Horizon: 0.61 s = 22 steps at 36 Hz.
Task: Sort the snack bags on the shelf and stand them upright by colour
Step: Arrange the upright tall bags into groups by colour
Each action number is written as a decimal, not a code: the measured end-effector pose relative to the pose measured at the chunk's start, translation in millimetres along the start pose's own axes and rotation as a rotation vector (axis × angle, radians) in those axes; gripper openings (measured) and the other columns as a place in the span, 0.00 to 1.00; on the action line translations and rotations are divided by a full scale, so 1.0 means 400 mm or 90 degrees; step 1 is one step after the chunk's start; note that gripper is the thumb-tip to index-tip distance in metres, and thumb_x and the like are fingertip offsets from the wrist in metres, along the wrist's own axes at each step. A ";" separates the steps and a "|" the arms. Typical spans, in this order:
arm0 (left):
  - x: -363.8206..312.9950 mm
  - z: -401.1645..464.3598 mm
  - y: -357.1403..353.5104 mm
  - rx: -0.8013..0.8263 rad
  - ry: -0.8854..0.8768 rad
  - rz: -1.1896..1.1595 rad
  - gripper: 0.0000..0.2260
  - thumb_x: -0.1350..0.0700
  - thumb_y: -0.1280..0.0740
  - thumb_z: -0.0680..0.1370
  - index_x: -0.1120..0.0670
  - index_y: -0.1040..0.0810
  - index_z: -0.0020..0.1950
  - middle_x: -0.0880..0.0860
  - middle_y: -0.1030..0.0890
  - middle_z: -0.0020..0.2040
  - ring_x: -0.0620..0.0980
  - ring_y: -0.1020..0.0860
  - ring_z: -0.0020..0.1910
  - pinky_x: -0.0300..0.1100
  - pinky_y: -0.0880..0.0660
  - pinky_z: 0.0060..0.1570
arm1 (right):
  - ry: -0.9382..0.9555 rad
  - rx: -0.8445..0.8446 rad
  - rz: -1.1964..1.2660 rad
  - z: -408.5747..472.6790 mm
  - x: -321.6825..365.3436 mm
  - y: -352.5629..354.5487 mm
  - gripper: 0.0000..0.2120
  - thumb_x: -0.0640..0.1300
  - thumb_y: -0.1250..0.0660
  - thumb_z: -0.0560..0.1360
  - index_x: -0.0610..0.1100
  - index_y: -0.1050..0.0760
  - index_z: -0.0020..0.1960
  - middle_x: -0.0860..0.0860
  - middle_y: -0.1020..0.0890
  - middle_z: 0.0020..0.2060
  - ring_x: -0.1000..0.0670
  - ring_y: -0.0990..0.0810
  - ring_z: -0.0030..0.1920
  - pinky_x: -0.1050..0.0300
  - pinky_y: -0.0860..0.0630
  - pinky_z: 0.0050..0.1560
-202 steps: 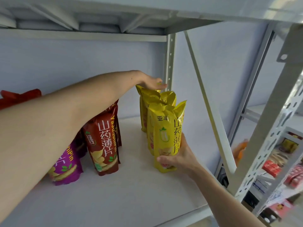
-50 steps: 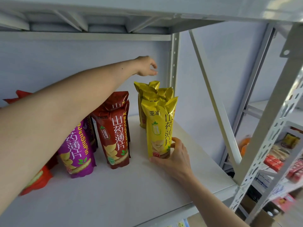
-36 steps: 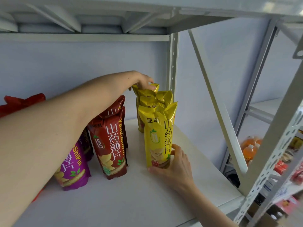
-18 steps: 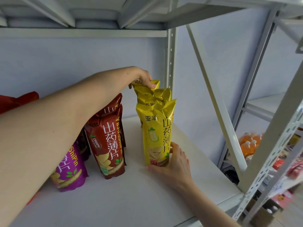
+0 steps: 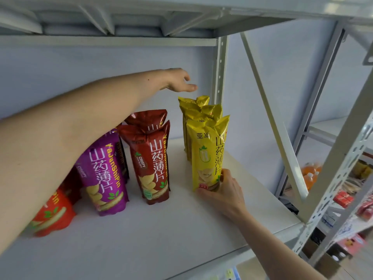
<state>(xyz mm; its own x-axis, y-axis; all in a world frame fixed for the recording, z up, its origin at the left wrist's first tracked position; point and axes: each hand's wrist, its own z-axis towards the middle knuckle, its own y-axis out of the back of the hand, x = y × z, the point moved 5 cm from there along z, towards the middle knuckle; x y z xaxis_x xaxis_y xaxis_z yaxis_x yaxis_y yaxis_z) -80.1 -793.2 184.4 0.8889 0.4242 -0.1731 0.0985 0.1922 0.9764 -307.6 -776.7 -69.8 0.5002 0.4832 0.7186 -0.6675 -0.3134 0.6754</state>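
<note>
Snack bags stand upright in rows on the white shelf board (image 5: 161, 235). A row of yellow bags runs back on the right, with the front yellow bag (image 5: 207, 152) nearest me. My right hand (image 5: 224, 193) grips that bag's base. Left of it stand the dark red bags (image 5: 151, 158), then a purple bag (image 5: 103, 174) and an orange-red bag (image 5: 50, 215) partly hidden by my left arm. My left hand (image 5: 179, 80) hovers above the rearmost yellow bag (image 5: 193, 104), fingers apart, touching nothing.
A grey upright post (image 5: 221, 67) stands just behind the yellow row, and a diagonal brace (image 5: 272, 114) crosses on the right. The upper shelf (image 5: 121, 19) hangs low overhead. A neighbouring rack (image 5: 347, 188) on the right holds bottles and packets.
My left hand has let go of the rearmost yellow bag's top and lifted clear above it. My right hand stays on the front yellow bag's base.
</note>
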 end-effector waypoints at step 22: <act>0.081 -0.420 0.027 0.020 -0.146 0.040 0.34 0.33 0.33 0.71 0.51 0.29 0.70 0.49 0.22 0.61 0.49 0.24 0.57 0.47 0.25 0.58 | 0.033 -0.244 0.023 -0.187 0.139 -0.089 0.17 0.49 0.24 0.69 0.46 0.29 0.49 0.50 0.27 0.47 0.43 0.24 0.50 0.47 0.28 0.52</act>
<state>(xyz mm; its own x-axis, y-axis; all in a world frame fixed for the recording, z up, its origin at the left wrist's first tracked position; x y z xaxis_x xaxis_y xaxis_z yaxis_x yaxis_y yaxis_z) -125.5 -628.7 167.7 0.9717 0.2219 -0.0809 0.0499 0.1417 0.9886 -297.1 -677.8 -66.4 0.4508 0.5216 0.7244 -0.8468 -0.0068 0.5319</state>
